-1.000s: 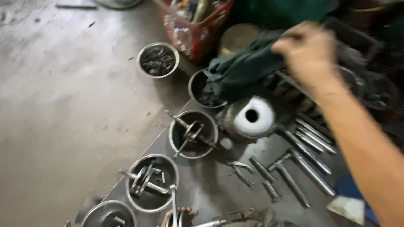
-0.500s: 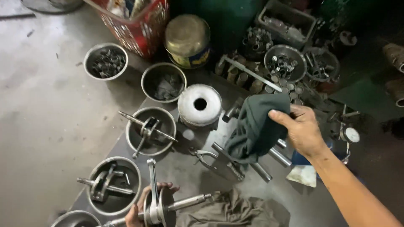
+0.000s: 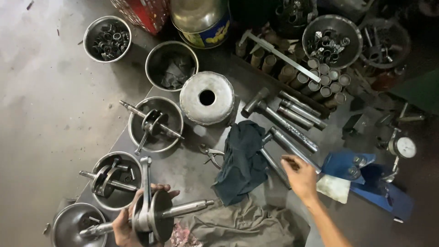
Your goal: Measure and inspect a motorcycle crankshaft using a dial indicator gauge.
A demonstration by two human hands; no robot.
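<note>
Crankshaft [image 3: 153, 215], gripped in our left hand [image 3: 125, 224].
Our right hand [image 3: 299, 174] hovers open beside dark cloth [image 3: 242, 162] and steel rods [image 3: 292, 137].

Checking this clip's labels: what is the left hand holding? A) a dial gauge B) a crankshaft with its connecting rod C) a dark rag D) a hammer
B: the left hand grips the crankshaft by its web, rod pointing up; the dark rag lies on the floor.
</note>
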